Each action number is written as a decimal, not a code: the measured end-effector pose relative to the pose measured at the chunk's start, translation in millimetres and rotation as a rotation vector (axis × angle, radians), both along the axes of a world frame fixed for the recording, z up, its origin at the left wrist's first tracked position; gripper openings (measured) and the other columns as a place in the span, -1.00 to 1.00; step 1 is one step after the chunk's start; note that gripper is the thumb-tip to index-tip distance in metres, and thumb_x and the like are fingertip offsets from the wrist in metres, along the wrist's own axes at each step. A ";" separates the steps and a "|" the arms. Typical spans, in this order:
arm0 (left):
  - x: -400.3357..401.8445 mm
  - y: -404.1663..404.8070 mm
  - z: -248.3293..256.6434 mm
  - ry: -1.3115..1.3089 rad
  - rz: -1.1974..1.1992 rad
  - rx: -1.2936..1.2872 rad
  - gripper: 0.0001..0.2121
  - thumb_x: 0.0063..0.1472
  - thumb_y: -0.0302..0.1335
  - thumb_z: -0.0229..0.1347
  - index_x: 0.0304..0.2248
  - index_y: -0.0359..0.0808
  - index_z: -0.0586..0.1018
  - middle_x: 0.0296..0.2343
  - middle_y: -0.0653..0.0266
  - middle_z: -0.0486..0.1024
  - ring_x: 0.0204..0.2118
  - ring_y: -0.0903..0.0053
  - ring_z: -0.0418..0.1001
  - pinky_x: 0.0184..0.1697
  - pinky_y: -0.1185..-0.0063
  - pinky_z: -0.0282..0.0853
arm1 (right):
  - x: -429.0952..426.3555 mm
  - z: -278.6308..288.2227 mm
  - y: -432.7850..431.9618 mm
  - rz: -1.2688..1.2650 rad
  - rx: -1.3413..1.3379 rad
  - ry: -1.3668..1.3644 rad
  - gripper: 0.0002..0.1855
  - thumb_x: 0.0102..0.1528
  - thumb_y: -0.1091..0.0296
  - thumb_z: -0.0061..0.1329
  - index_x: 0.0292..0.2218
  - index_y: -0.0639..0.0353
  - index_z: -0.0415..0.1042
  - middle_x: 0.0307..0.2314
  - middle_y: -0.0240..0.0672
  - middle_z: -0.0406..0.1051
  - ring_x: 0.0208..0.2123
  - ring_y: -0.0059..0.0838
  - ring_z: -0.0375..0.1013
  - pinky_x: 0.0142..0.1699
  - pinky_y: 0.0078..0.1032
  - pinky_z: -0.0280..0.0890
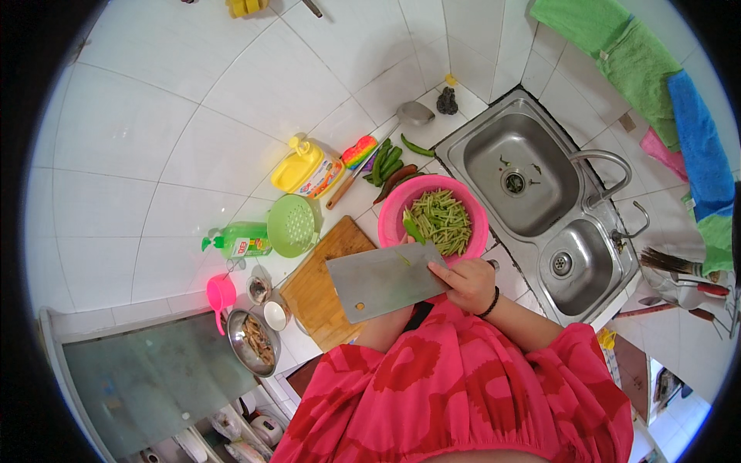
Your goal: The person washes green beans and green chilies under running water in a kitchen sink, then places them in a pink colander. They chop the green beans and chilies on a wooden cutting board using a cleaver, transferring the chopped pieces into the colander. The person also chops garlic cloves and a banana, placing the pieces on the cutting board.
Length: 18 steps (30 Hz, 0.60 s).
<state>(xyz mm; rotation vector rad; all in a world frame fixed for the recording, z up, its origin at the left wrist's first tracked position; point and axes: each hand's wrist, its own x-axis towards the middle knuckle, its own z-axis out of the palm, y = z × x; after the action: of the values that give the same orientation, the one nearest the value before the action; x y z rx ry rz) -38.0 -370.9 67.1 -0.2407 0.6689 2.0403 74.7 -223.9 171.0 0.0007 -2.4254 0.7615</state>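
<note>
My right hand (472,285) grips a broad steel cleaver (385,283), its index finger stretched along the blade. The flat of the blade spans the front rim of a pink plastic basket (389,214) and the near part of a wooden cutting board (324,278). A small green sliver clings to the metal. Behind the blade, most of my left hand (404,238) is hidden; its fingertips show at a green pepper (413,230) held above the basket. Inside lie many thin green cut strips (443,220).
Several green and dark red peppers (391,165) lie behind the basket, near a ladle (415,113). A double steel sink (521,168) is at right. Left of the board stand a green colander (291,226), soap bottles, a white cup (277,316) and a steel bowl of food (237,341).
</note>
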 end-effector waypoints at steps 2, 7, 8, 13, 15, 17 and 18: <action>1.7 0.7 9.0 -0.013 0.020 -0.006 -0.76 0.13 -0.34 -0.07 -0.20 -0.21 0.37 -0.27 0.28 0.38 -0.18 0.45 0.32 -0.10 0.49 0.25 | -0.7 3.0 0.1 0.008 0.000 0.010 -0.54 -0.32 0.43 -0.03 -0.26 -0.04 0.42 -0.79 -0.48 0.04 -0.75 -0.50 0.14 -0.65 -0.53 0.04; 8.9 7.3 41.2 -0.076 0.067 -0.051 -0.77 0.14 -0.37 -0.07 -0.21 -0.22 0.37 -0.29 0.28 0.39 -0.20 0.46 0.32 -0.11 0.50 0.26 | -2.4 1.8 1.1 -0.008 0.010 0.043 -0.49 -0.35 0.46 -0.01 -0.24 -0.04 0.42 -0.77 -0.48 0.10 -0.75 -0.48 0.15 -0.65 -0.51 0.02; 11.5 9.6 44.7 -0.099 0.086 -0.064 -0.78 0.14 -0.38 -0.07 -0.21 -0.22 0.37 -0.29 0.28 0.39 -0.20 0.46 0.32 -0.12 0.50 0.26 | -2.9 -5.4 2.3 -0.031 0.010 0.030 -0.53 -0.33 0.46 -0.01 -0.25 -0.04 0.42 -0.78 -0.48 0.10 -0.75 -0.48 0.16 -0.65 -0.51 0.03; 20.2 27.1 71.9 -0.252 0.180 -0.205 -0.80 0.14 -0.43 -0.07 -0.23 -0.25 0.37 -0.31 0.27 0.39 -0.24 0.47 0.33 -0.14 0.53 0.27 | -5.5 -34.4 12.0 -0.153 -0.068 -0.067 -0.63 -0.24 0.48 -0.04 -0.28 -0.02 0.43 -0.78 -0.42 0.17 -0.74 -0.40 0.22 -0.64 -0.47 0.09; 20.7 29.4 71.4 -0.350 0.226 -0.252 -0.83 0.15 -0.47 -0.09 -0.24 -0.28 0.37 -0.33 0.25 0.38 -0.26 0.48 0.33 -0.15 0.54 0.28 | -5.0 -45.7 10.8 -0.167 -0.104 -0.121 -0.64 -0.22 0.48 -0.06 -0.29 -0.02 0.43 -0.76 -0.40 0.22 -0.72 -0.38 0.25 -0.62 -0.46 0.12; 22.3 24.6 63.5 -0.408 0.232 -0.257 -0.82 0.15 -0.50 -0.10 -0.23 -0.32 0.34 -0.29 0.24 0.35 -0.24 0.49 0.31 -0.14 0.54 0.28 | -4.3 -54.0 10.1 -0.182 -0.130 -0.166 -0.65 -0.21 0.48 -0.08 -0.29 -0.02 0.43 -0.74 -0.38 0.26 -0.70 -0.37 0.27 -0.61 -0.45 0.14; 22.5 23.0 56.0 -0.440 0.231 -0.256 -0.82 0.15 -0.51 -0.11 -0.23 -0.33 0.32 -0.28 0.24 0.33 -0.23 0.49 0.30 -0.13 0.54 0.29 | -3.3 -59.0 9.5 -0.189 -0.136 -0.186 -0.65 -0.20 0.48 -0.08 -0.29 -0.02 0.43 -0.73 -0.37 0.28 -0.70 -0.37 0.28 -0.61 -0.45 0.15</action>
<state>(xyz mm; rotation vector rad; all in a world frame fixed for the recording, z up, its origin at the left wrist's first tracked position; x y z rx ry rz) -15.5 -347.9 123.1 -0.9241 0.6416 2.0160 71.5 -214.3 112.0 -0.3625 -2.4959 0.8701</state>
